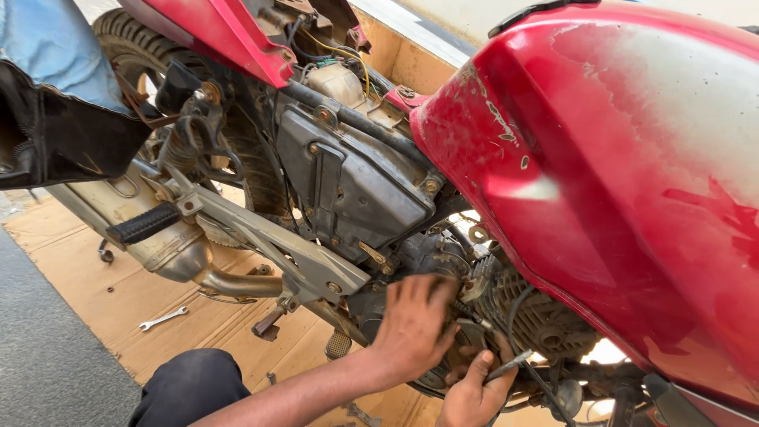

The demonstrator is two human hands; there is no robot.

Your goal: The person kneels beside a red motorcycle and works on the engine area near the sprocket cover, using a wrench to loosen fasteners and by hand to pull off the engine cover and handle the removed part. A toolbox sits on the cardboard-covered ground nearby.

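A red motorcycle lies tilted in front of me, its scuffed red fuel tank (617,182) filling the right side. My left hand (413,326) is spread flat against the dark engine (530,312) just below the grey side box (356,186), fingers pointing up. Just under it, my right hand (472,393) grips a slim grey metal tool (510,364) whose tip points up and right toward the engine's finned part. What the tool's tip touches is hidden by cables and my fingers.
The exhaust pipe (170,249) and black footpeg (142,225) stick out at left, with the rear tyre (130,39) behind. A small spanner (164,318) lies on brown cardboard (79,277) over grey floor. My dark-trousered knee (186,387) is at bottom left.
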